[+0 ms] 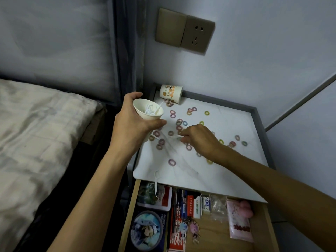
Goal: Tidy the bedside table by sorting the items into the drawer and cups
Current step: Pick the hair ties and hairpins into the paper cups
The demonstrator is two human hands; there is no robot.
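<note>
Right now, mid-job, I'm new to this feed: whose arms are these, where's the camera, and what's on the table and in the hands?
There is no machine: these are a person's bare arms, filmed by one camera worn on the head, looking down. The left hand holds a white paper cup with white floss picks inside. The right hand pinches what looks like another floss pick on the bedside table. Small coloured hair ties lie scattered over it, and a printed cup lies tipped over at the back. Below, the drawer stands open, with packets and pens inside.
</note>
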